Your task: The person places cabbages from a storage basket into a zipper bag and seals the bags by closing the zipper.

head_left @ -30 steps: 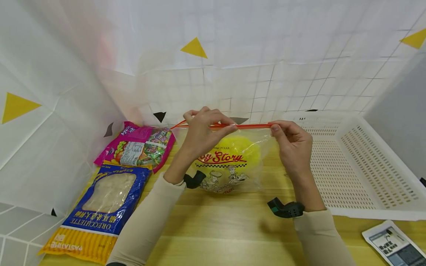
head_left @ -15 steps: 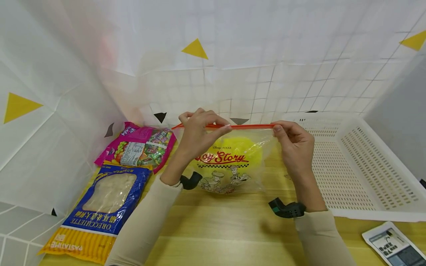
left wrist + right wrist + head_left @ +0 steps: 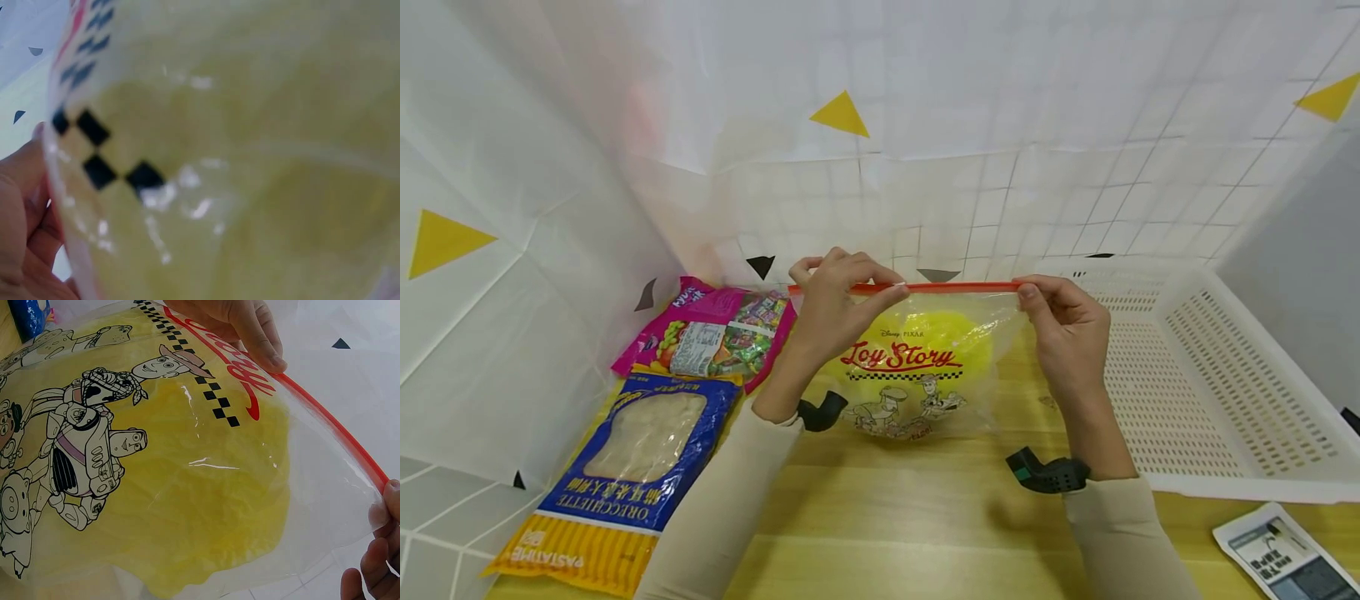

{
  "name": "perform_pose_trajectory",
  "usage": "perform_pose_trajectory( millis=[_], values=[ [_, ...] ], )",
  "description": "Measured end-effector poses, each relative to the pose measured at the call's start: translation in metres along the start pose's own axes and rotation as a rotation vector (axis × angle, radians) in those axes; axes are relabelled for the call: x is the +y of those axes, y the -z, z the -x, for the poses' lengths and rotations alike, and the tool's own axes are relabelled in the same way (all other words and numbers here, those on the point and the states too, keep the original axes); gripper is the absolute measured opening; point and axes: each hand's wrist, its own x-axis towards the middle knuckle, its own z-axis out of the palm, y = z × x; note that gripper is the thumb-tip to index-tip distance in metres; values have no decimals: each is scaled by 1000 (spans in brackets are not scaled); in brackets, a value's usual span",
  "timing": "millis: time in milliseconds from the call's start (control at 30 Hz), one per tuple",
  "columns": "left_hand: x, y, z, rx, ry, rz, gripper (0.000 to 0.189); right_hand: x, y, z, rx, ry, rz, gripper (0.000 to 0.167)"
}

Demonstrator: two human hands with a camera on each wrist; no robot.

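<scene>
A clear zip bag (image 3: 917, 408) with a red top edge and cartoon print stands upright in the middle of the table, something yellow inside it. My left hand (image 3: 838, 308) pinches the red edge left of its middle, thumb in front; a small white bit shows at the fingertips. The right corner of that edge is pinched between thumb and forefinger of my right hand (image 3: 1069, 329). In the right wrist view the red strip (image 3: 337, 431) runs taut between both hands. The bag's blurred side (image 3: 237, 125) fills most of the left wrist view.
To the left lie a pink candy bag (image 3: 703, 333) and a blue and yellow pasta bag (image 3: 617, 467). A white perforated basket (image 3: 1292, 479) stands at the right, with a small pouch (image 3: 1285, 550) before it. White sheeting closes off the back and left.
My left hand has slid leftward along the red edge. The strands that stood apart at its left end now lie together in one line. My right hand has hardly moved.
</scene>
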Motion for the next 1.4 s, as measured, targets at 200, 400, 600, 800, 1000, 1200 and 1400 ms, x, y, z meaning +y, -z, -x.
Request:
perform_pose_trajectory(
  millis=[200,400,600,800,1000,1200,1400],
  values=[
    [-5,2,4,32,7,1,13,1,0,1,-4,18,-23,20],
    [-11,5,7,53,0,7,12,3,1,1,-6,33,-28,19],
    [-18,11,11,64,20,0,11,4,3,0,-4,25,-13,19],
    [-21,15,13,73,42,-2,13,5,3,-1,2,26,-7,18],
    [-23,19,14,77,63,0,13,5,3,-2,5,18,2,19],
    [-25,25,17,81,81,-15,13,5,2,-2,2,15,-2,19],
    [-29,29,20,101,93,-35,13,5,1,-1,11,20,28,20]
  ],
)
